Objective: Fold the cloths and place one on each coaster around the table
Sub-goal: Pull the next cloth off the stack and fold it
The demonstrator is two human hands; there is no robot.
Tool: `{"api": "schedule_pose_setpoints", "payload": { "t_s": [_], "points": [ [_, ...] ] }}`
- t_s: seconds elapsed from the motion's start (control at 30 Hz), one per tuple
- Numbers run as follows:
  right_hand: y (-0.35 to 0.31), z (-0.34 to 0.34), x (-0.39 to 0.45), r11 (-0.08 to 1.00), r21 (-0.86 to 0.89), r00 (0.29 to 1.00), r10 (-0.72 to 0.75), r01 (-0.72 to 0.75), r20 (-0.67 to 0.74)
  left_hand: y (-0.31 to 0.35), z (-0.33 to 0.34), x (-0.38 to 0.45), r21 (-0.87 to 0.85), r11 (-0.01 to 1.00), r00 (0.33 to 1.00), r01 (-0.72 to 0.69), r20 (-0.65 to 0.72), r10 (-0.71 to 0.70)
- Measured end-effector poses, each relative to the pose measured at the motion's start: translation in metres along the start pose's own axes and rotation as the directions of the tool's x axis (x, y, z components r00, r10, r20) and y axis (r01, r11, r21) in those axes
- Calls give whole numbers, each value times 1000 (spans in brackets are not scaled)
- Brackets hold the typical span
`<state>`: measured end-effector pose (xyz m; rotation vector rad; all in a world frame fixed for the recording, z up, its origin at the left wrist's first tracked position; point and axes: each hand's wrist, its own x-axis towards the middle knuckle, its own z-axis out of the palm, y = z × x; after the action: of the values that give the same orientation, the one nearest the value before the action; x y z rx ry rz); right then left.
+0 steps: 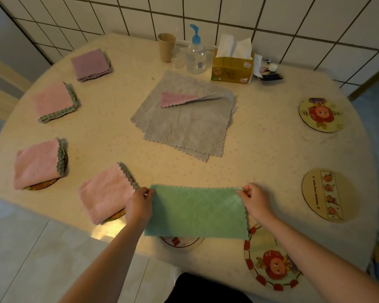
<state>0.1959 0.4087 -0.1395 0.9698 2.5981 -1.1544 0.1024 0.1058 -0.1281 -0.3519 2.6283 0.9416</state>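
A green cloth (197,213), folded to a wide strip, hangs over the table's near edge. My left hand (139,205) pinches its top left corner and my right hand (255,199) pinches its top right corner. Beneath it a round coaster (181,242) is partly hidden. Folded cloths lie on coasters along the left: a purple one (90,64) and three pink ones, far (54,101), middle (37,164) and near (106,193). Grey unfolded cloths (184,119) lie stacked at the centre. Bare coasters sit at the near right (271,263), right (328,194) and far right (321,114).
Along the far edge of the round table (260,154) stand a brown cup (166,47), a pump bottle (196,53), a tissue box (232,66) and small clutter (268,72). A tiled wall rises behind. Floor tiles show at the lower left.
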Motion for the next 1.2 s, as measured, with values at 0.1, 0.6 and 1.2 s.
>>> {"api": "schedule_pose_setpoints", "payload": {
  "t_s": [0.1,0.6,1.2],
  "points": [
    [-2,0,-2,1000,3,1000,-8,8,-22,3,-1,-6,-14,1000,1000,-9,-24,9],
    [30,36,-145,560,-566,795,-465,605,389,-59,39,-129,418,479,636,-771,489,597],
    [5,18,-118,418,-724,831,-371,548,415,-73,-3,-125,473,750,875,-462,378,302]
  ]
}}
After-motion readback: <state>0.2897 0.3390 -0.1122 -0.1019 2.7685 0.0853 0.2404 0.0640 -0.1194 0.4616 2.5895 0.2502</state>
